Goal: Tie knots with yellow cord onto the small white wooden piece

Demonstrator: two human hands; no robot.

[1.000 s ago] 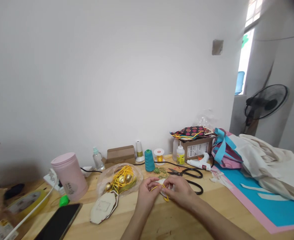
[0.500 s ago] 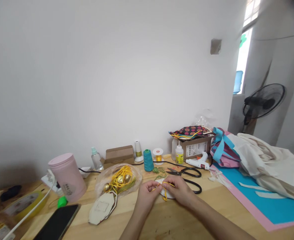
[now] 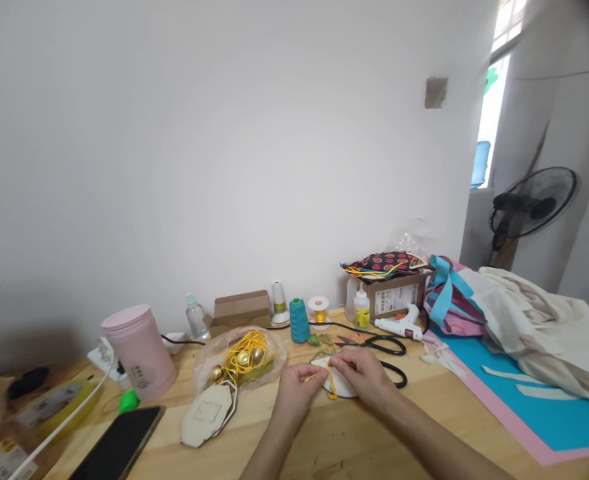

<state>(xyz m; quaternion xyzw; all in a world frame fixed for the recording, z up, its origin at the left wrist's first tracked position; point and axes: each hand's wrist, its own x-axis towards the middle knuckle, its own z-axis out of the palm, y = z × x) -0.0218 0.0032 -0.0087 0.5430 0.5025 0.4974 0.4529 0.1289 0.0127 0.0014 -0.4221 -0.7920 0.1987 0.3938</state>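
Observation:
A thin yellow cord (image 3: 332,390) runs between my two hands and hangs in a small loop below them. My left hand (image 3: 299,385) pinches one side of it between thumb and forefinger. With its fingertips closed on the cord too, my right hand (image 3: 361,375) is close beside the left. Under the hands lies a white rounded piece (image 3: 343,383) with a dark edge, partly covered by my fingers. Black-handled scissors (image 3: 384,345) lie just beyond my right hand, their second handle loop partly behind it. Some green thread (image 3: 319,341) sits behind the fingers.
Left of my hands are a plastic bag (image 3: 209,357) with yellow cord and gold bells, off-white octagonal pieces (image 3: 208,415), a phone (image 3: 119,445) and a pink canister (image 3: 139,353). Behind stand a teal thread cone (image 3: 299,321), a glue bottle (image 3: 361,310) and a glue gun (image 3: 400,325).
My right hand has shifted slightly up and away from the left fingertips, so more of the white piece shows. The whole view has moved slightly, with things appearing a little further right.

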